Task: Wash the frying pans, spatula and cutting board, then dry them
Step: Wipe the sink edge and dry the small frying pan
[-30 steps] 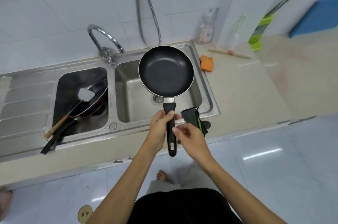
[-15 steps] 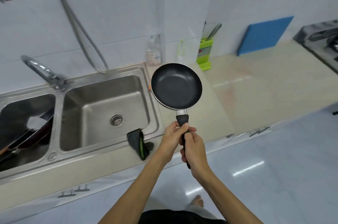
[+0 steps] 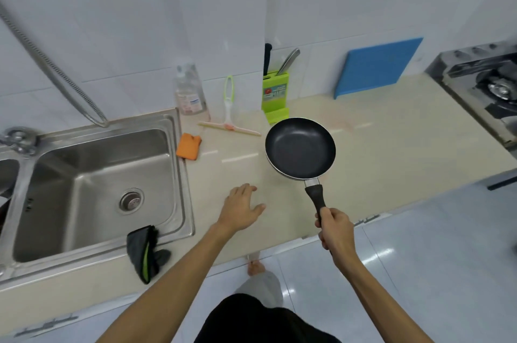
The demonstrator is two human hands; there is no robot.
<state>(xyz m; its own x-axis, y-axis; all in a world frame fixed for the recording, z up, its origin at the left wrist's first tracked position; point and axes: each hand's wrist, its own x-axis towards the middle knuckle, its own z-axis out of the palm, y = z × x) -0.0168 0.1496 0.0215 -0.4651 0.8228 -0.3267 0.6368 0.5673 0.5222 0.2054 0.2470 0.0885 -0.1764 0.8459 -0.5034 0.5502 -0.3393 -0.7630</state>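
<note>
the right hand [image 3: 337, 230] is clamped on the near end of the frying pan [image 3: 300, 148] handle over the tabletop [image 3: 391, 146] – stiff, likely light, front-heavy – while the left hand [image 3: 242, 209] hovers, fingers apart, empty.

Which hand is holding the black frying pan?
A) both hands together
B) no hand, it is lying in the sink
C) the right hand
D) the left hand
C: the right hand grips the handle of the frying pan, while the left hand is spread open over the counter, apart from the pan.
</note>
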